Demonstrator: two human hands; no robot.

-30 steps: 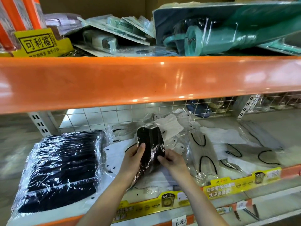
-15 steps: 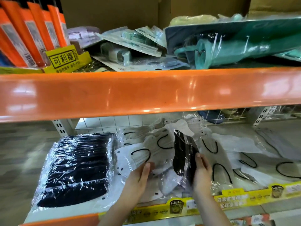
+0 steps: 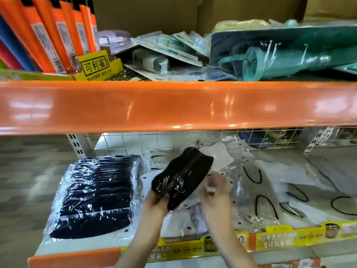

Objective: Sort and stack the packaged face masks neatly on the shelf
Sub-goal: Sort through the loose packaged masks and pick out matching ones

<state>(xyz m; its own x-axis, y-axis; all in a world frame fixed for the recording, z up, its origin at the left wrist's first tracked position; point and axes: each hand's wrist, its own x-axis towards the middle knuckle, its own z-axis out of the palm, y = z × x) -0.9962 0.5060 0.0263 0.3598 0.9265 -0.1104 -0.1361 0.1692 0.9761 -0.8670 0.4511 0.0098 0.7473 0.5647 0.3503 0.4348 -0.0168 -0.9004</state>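
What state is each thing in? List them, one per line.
Black face mask in clear plastic wrap: lifted, tilted, held above the loose packs.
Left hand: grips the black pack's lower end.
Right hand: blurred beside the pack; grip unclear.
Stack of wrapped black masks: neat, lying flat.
White masks in clear bags: scattered, overlapping.
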